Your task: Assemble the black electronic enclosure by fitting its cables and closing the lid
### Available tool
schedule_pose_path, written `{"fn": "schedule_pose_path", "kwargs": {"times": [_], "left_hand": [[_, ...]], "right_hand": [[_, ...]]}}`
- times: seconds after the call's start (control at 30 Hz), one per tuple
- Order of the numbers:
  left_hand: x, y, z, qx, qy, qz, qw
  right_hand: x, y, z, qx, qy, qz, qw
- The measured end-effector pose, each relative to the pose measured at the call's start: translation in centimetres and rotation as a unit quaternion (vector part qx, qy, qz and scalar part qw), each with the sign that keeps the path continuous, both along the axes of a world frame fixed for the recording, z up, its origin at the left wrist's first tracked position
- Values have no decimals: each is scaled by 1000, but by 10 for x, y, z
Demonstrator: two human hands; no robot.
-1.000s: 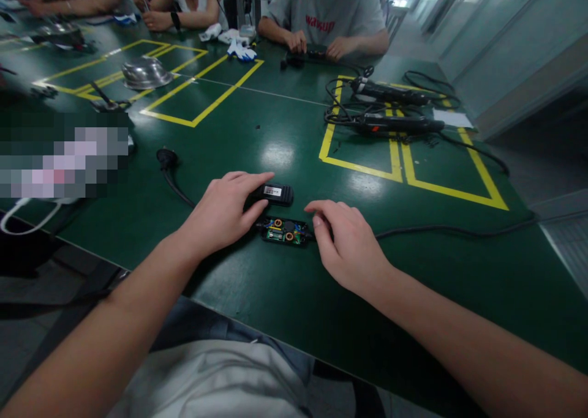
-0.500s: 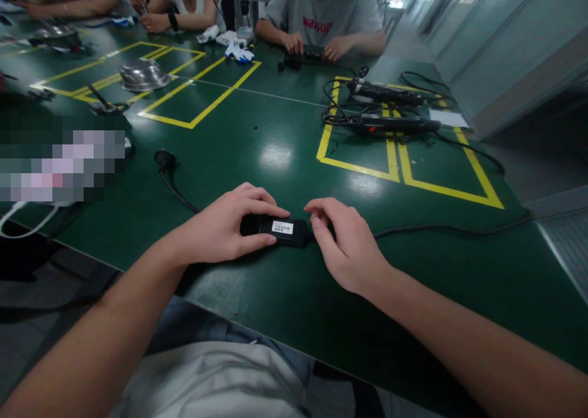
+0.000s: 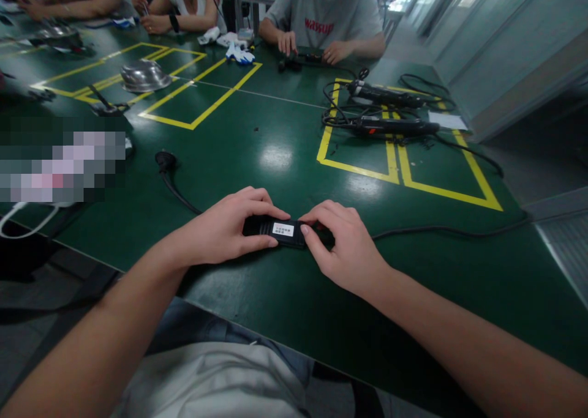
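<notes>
A small black box with a white printed label [image 3: 283, 229] lies on the green table in front of me, with a cable at each end. My left hand [image 3: 239, 225] grips its left part between thumb and fingers. At the right end, my right hand [image 3: 342, 237] has thumb and fingertips closed on the box's edge. From the left side a cord runs to a black power plug [image 3: 164, 160] lying on the table. Another black cable [image 3: 441, 228] leads off to the right. My palms and fingers hide both ends of the box.
Two black corded tools [image 3: 390, 124] lie in the yellow-taped area at right. A metal bowl [image 3: 144, 75] and white-and-blue gloves [image 3: 239, 53] are farther back. Across the table a person in a grey shirt [image 3: 321, 20] handles a dark object; other people sit at far left.
My right hand has shifted slightly left, and its fingertips have come onto the right end of the box. My left hand keeps its grip, almost unmoved.
</notes>
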State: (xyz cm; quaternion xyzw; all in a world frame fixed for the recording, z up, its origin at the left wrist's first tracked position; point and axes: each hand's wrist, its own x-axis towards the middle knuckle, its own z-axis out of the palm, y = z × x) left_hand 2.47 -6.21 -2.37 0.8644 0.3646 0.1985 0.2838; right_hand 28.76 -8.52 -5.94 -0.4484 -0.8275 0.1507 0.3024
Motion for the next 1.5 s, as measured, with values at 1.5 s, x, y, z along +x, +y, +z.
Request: {"fn": "schedule_pose_path", "kwargs": {"times": [1.5], "left_hand": [[-1, -2, -2, 100, 78, 63, 990]], "right_hand": [[-4, -10, 3, 40, -118, -15, 992]]}}
